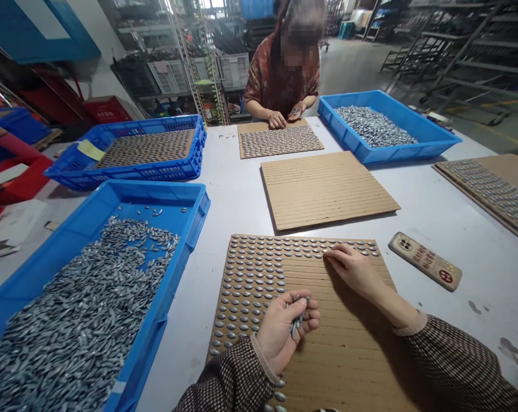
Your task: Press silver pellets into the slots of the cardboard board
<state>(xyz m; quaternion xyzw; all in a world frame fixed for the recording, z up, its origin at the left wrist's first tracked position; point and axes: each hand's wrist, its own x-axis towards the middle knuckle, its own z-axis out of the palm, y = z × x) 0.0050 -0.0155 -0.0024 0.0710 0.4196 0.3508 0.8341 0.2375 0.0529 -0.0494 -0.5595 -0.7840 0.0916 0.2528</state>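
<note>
My left hand (280,326) is palm up with its fingers curled round a small heap of grey pointed-oval pieces (299,320). It hovers over the near left part of a slitted cardboard sheet (327,326). Rows of the same shiny pieces (250,269) are set in the sheet's left side and along its far edge. My right hand (353,269) is pinched at the end of a row near the far edge; the piece at its fingertips is mostly hidden. At my left, a blue tray (190,229) holds a large pile of loose pieces.
Beyond my sheet lies bare slitted cardboard (327,189). A printed bar (426,260) lies at right, near filled sheets (494,183). Across the table a person (280,80) works at another sheet (280,143). Further blue trays (430,150) and a blue crate (155,171) stand around.
</note>
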